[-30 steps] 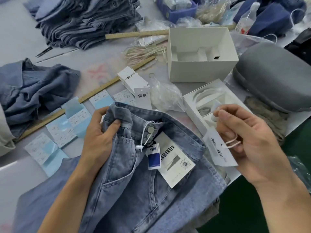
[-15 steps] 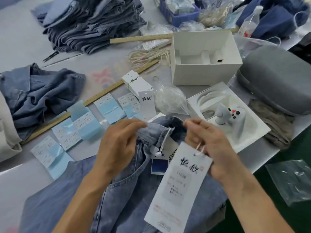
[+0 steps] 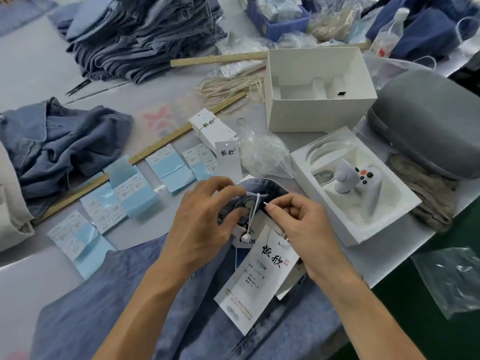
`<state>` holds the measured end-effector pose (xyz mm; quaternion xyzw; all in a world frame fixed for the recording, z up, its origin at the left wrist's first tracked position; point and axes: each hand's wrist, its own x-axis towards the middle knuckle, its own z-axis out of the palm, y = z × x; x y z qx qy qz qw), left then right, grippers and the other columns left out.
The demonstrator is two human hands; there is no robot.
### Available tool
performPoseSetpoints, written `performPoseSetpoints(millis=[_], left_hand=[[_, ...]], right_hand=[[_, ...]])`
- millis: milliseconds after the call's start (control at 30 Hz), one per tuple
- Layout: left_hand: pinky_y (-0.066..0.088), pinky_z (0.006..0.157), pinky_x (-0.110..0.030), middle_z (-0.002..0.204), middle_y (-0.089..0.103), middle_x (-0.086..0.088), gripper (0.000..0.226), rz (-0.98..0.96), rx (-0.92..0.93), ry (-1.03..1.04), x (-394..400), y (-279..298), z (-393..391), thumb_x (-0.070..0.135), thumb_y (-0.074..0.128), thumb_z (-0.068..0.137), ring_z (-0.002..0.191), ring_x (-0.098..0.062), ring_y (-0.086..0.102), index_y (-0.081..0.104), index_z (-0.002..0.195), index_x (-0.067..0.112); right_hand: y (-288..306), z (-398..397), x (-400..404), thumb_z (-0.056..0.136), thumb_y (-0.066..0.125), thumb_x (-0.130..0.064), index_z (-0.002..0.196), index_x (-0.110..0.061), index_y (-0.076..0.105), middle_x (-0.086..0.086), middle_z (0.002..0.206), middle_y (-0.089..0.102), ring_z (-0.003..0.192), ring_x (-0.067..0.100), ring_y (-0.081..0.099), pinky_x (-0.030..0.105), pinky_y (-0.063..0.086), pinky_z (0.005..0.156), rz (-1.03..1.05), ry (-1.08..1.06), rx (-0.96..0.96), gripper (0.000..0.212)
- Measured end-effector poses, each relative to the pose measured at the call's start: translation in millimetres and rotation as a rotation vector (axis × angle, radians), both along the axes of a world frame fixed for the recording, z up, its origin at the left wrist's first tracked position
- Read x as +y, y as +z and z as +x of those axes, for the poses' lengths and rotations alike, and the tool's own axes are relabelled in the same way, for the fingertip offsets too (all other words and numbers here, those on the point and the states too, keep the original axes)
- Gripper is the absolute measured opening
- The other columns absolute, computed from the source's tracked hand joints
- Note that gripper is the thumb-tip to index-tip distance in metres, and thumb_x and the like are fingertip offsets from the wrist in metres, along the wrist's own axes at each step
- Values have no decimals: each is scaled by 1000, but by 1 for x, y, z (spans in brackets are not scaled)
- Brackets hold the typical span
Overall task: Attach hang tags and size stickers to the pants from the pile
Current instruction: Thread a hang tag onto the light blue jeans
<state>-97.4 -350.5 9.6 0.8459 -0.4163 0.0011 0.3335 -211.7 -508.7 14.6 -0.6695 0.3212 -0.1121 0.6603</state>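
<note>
Fingers: left hand (image 3: pixel 200 224) pinches the waistband of the pants (image 3: pixel 130 307); right hand (image 3: pixel 304 229) pinches the string tip (image 3: pixel 265 203).
Pants: spread on the worktop (image 3: pixel 26 289), near edge.
Hang tag (image 3: pixel 255 276): dangling below the right hand.
Advice: hold the waistband taut while threading the tip.

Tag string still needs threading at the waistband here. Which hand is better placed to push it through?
Right. The right hand already pinches the tip of the white string by the waistband, with the hang tag lying below it. The left hand grips the jeans there, steadying them.
</note>
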Motion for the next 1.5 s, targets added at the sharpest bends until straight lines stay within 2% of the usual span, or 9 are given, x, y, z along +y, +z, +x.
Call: performPoseSetpoints(millis=[133, 200, 300, 567, 733, 900, 1100, 1333, 1500], left_hand=[[47, 78, -34, 98, 62, 7, 17, -69, -43, 62, -3, -1, 0, 18, 76, 86, 90, -18, 57, 68, 101, 20], [45, 71, -22, 87, 61, 14, 17, -141, 134, 125, -4, -2, 1, 18, 76, 88, 81, -10, 57, 64, 97, 25], [41, 63, -10, 83, 64, 15, 20, -210, 409, 204, -4, -8, 9, 16, 77, 90, 73, -5, 58, 64, 91, 32], [53, 76, -44, 90, 71, -2, 12, -306, 706, 212, -2, -7, 15, 16, 74, 93, 83, -23, 66, 70, 89, 27], [47, 59, -26, 89, 69, -8, 8, -393, 691, 160, 2, 2, 6, 24, 76, 87, 64, -23, 52, 72, 89, 30], [50, 67, -46, 90, 70, -1, 6, -383, 688, 164, 4, 6, 5, 28, 71, 85, 79, -40, 59, 69, 90, 31], [51, 68, -43, 86, 69, 4, 7, -378, 711, 169, 6, 4, 7, 27, 71, 84, 80, -30, 64, 69, 89, 31], [49, 69, -59, 88, 69, 1, 9, -395, 694, 136, 7, 4, 7, 25, 71, 86, 80, -43, 58, 69, 90, 32], [46, 64, -63, 87, 68, -2, 7, -392, 715, 102, 10, 5, 7, 22, 70, 87, 71, -48, 53, 69, 92, 26]], right_hand=[[-1, 2, 1, 92, 74, -22, 80, -25, 73, 10, 62, 58, 56, 14, 49, 26, 41, 51, -13, -2, -7, 12], [-1, 5, 5, 91, 75, -20, 78, -24, 73, -5, 57, 58, 52, 7, 48, 19, 40, 49, -25, 2, -22, 13], [-1, 12, 11, 90, 75, -19, 79, -22, 73, -7, 62, 65, 58, 3, 55, 17, 44, 56, -31, 5, -58, 12], [4, 17, 11, 92, 73, -21, 81, -24, 73, -7, 58, 62, 52, 6, 52, 20, 44, 50, -43, -129, -95, 11], [-2, 28, 21, 92, 73, -13, 80, -15, 74, 13, 72, 73, 59, 15, 63, 26, 53, 58, 57, -38, -6, 12], [-3, 28, 26, 90, 74, -17, 76, -15, 74, 9, 63, 68, 54, 10, 55, 26, 48, 54, -34, 24, -20, 13], [3, 24, 26, 90, 74, -19, 77, -20, 74, -4, 58, 63, 54, 5, 54, 25, 50, 56, -137, 56, -58, 14], [-3, 28, 29, 91, 74, -20, 78, -18, 74, 5, 64, 68, 59, 23, 62, 39, 56, 62, -153, 33, -59, 13], [-9, 28, 32, 91, 73, -20, 79, -21, 73, -5, 63, 67, 55, 3, 58, 22, 48, 56, -234, -9, -103, 13]])
